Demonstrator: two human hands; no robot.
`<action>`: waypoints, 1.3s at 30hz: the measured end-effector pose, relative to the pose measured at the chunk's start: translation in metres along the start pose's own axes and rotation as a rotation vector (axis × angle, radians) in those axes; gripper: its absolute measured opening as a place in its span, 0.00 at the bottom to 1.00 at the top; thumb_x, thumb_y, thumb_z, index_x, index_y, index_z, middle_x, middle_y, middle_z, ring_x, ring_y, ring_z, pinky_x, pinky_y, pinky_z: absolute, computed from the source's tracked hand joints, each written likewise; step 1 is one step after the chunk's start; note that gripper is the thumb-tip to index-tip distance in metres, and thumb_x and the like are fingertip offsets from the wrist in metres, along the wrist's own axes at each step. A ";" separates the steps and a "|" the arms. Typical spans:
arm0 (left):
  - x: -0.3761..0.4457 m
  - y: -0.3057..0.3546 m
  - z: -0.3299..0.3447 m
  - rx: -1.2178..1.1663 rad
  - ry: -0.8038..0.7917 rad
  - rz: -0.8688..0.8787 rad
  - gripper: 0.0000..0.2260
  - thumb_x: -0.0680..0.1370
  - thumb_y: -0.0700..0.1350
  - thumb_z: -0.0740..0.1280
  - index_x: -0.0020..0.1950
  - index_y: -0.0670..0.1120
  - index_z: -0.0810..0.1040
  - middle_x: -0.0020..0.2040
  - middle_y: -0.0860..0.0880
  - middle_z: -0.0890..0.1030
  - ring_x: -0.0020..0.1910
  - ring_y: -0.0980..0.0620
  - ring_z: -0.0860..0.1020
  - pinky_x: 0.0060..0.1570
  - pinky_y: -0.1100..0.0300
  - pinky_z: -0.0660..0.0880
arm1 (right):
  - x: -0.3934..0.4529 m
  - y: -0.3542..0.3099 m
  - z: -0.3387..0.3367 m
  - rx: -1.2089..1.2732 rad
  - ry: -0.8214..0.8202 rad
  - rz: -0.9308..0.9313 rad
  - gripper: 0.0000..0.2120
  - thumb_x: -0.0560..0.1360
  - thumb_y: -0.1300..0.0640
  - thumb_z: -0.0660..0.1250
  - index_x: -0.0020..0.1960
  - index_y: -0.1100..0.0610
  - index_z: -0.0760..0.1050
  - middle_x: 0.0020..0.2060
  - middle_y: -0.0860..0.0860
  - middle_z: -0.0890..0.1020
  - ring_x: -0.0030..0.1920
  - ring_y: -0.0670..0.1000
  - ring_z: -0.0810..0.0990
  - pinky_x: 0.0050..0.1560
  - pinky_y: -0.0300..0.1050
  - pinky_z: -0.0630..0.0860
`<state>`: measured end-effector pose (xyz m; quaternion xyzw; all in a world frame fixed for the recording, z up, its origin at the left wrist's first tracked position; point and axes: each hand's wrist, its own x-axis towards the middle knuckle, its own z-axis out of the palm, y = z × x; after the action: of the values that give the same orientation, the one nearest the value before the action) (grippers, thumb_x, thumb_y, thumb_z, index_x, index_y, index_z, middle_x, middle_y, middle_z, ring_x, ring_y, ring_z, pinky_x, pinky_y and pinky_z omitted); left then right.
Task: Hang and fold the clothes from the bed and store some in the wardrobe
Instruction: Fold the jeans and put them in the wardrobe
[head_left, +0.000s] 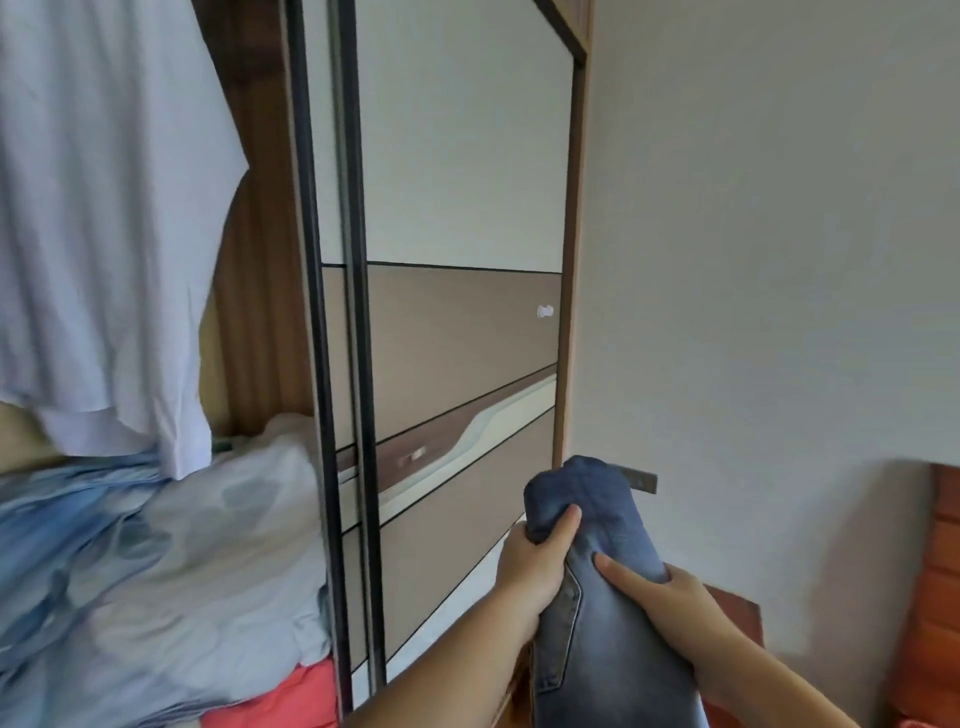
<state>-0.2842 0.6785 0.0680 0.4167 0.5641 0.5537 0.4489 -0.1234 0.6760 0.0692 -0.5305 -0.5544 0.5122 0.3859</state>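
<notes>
A folded pair of blue jeans (597, 613) is held up in front of the wardrobe's sliding door (457, 322). My left hand (535, 566) grips the jeans on their left side, thumb curled over the top fold. My right hand (670, 597) holds them from the right, with the thumb lying across the denim. Inside the open left part of the wardrobe hangs a white shirt (104, 218). Below it lies a pile of light blue and white fabric (156, 561) on a coral-red cloth (280, 696).
The dark sliding-door frame (332, 364) stands between the open compartment and the shut door panel. A plain white wall (769, 260) fills the right. Reddish wooden furniture (935, 597) sits at the lower right corner.
</notes>
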 end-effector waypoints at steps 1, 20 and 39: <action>0.005 0.000 -0.014 -0.011 0.007 -0.023 0.20 0.70 0.64 0.70 0.51 0.50 0.79 0.44 0.51 0.85 0.43 0.53 0.84 0.42 0.58 0.81 | 0.007 -0.001 0.014 0.009 -0.017 0.004 0.23 0.61 0.41 0.79 0.48 0.56 0.83 0.37 0.50 0.87 0.38 0.49 0.86 0.39 0.43 0.80; 0.201 0.036 0.014 0.294 -0.046 0.092 0.30 0.71 0.64 0.67 0.69 0.56 0.66 0.58 0.52 0.77 0.53 0.52 0.79 0.46 0.54 0.82 | 0.214 -0.038 -0.030 0.200 0.056 -0.049 0.20 0.62 0.47 0.80 0.46 0.58 0.82 0.35 0.49 0.86 0.37 0.51 0.86 0.35 0.41 0.78; 0.515 0.063 0.045 1.157 -0.078 0.631 0.22 0.78 0.59 0.62 0.71 0.56 0.68 0.67 0.53 0.75 0.62 0.49 0.75 0.54 0.55 0.74 | 0.499 -0.087 -0.089 0.133 0.284 0.017 0.24 0.61 0.44 0.80 0.47 0.58 0.78 0.42 0.54 0.84 0.42 0.56 0.83 0.35 0.43 0.77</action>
<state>-0.3708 1.1903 0.1087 0.7558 0.6047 0.2509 -0.0112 -0.1231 1.1888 0.1123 -0.5756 -0.4545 0.4709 0.4903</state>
